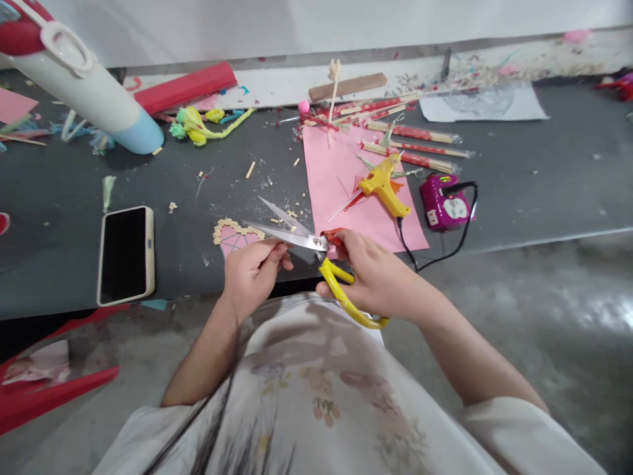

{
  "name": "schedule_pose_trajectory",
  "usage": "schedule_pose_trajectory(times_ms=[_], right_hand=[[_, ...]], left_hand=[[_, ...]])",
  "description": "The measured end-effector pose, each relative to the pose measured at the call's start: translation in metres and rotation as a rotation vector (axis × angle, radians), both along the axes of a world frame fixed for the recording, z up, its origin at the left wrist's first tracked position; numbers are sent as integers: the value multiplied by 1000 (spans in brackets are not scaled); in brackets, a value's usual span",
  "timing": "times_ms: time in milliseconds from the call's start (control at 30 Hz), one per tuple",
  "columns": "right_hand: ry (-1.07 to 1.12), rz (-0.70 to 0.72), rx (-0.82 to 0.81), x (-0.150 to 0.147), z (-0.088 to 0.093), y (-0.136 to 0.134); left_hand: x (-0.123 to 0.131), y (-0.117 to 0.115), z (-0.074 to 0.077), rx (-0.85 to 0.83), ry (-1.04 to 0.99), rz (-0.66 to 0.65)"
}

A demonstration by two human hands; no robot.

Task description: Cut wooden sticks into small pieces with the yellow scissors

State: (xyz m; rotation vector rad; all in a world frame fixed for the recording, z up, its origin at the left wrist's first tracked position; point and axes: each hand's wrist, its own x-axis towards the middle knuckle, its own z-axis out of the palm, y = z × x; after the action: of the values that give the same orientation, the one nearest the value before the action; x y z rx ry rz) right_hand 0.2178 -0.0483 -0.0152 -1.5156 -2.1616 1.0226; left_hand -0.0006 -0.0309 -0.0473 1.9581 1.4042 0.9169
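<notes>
My right hand is closed on a pair of scissors with one yellow and one red handle. Their blades are spread and point left. Beside the lower blade, my left hand is pinched, thumb against fingers; whatever sits in the pinch is too small or hidden to tell. Just beyond the left hand lies a pink heart shape with dark crossing lines and small pale wooden pieces along its upper edge. The hand covers its lower part. Small cut wooden bits are scattered on the dark table.
A yellow glue gun rests on pink paper, its cord running to a purple power box. Wrapped chopsticks lie behind. At left are a phone, a large white-and-blue bottle and yellow yarn.
</notes>
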Motion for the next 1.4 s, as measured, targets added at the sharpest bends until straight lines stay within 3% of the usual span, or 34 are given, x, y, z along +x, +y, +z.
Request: schedule_pose_trajectory(times_ms=[600, 867, 1067, 1400], right_hand=[[-57, -8, -93, 0, 6, 3], [-178, -47, 20, -6, 2, 3], [-276, -46, 13, -8, 3, 3], [-172, -61, -29, -7, -1, 3]], left_hand=[[-6, 2, -1, 55, 20, -33], [-6, 2, -4, 70, 63, -31], [-1, 2, -3, 62, 56, -33], [0, 4, -6, 61, 78, -16]])
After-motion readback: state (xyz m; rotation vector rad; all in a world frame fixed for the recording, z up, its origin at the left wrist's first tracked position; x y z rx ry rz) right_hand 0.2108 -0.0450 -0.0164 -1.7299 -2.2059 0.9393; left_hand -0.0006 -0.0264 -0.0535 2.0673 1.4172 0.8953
